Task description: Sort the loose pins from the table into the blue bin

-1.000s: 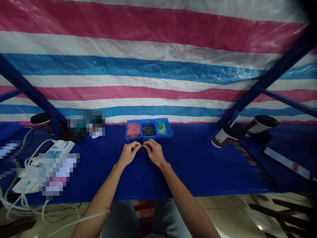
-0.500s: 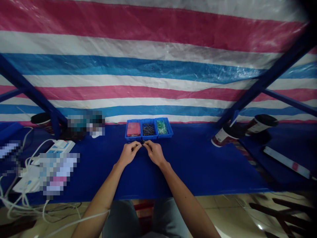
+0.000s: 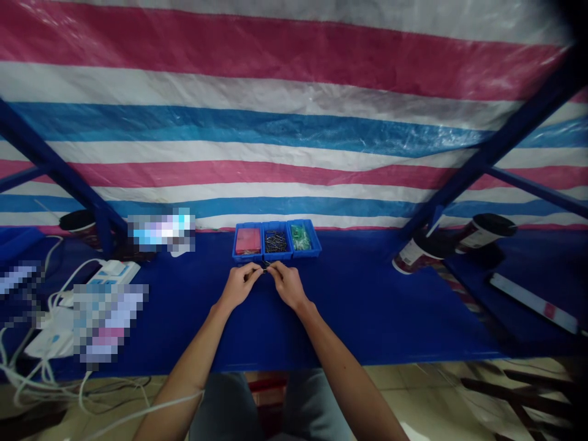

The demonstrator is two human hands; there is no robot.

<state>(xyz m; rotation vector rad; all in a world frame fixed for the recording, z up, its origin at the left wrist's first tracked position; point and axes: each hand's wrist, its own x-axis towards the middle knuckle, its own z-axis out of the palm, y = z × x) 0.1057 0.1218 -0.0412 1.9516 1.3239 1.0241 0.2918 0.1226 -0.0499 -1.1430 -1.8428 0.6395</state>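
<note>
My left hand point(image 3: 241, 283) and my right hand point(image 3: 287, 283) meet fingertip to fingertip just in front of three small blue bins. Both are closed in a pinch. Between the fingertips shows a small dark piece point(image 3: 265, 269), too small to name and partly covered by the fingers. Red flat pieces fill the left bin point(image 3: 248, 241). Dark, thin metal pieces that look like screws lie heaped in the middle bin point(image 3: 276, 241). Green and clear small pieces lie in the right bin point(image 3: 301, 237).
On the blue tabletop point(image 3: 367, 318), a power strip point(image 3: 110, 272) with tangled white cables sits at left. Lidded cups point(image 3: 416, 252) stand at right, near a phone point(image 3: 533, 303). Blue frame posts point(image 3: 459, 177) rise on both sides before a striped sheet point(image 3: 294, 122).
Both hands hold nearly the same pinch and place, with only slight finger movement. The blurred patch at the back left has turned brighter.
</note>
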